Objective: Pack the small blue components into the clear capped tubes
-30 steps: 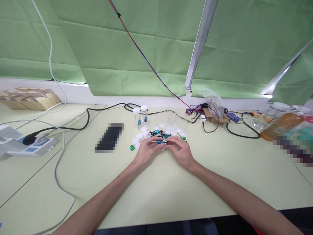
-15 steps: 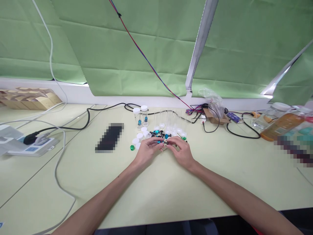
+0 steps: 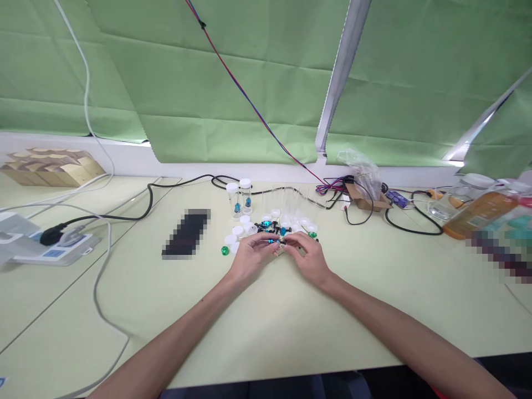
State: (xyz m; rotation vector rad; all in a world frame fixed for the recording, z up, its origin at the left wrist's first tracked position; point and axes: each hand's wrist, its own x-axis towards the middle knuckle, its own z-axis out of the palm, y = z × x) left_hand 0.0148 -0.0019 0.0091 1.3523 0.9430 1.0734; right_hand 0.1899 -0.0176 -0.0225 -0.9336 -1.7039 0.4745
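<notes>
My left hand [image 3: 252,254] pinches a small blue part [image 3: 271,241] with a thin pin between thumb and fingers. A small black piece [image 3: 283,241] is pinched in my right hand [image 3: 308,256], its end meeting the blue part. The exact kind of both pieces is too small to tell. Just beyond my fingers lie several loose blue, black and green parts, among them a blue piece [image 3: 266,224]. White caps [image 3: 231,240] and a green piece [image 3: 225,250] rest beside my left hand. Two capped clear vials [image 3: 246,200] stand upright behind, each with a blue part inside.
Several clear open tubes [image 3: 286,200] stand behind the loose parts. A pixelated dark slab [image 3: 186,235] lies left. Farther left is a power strip [image 3: 58,246] with plugs. A cardboard box [image 3: 366,199] with wires sits at the back right, near an orange bottle [image 3: 477,213].
Both hands stay nearly in place. The blue part and the black piece between my fingers have shifted very slightly.
</notes>
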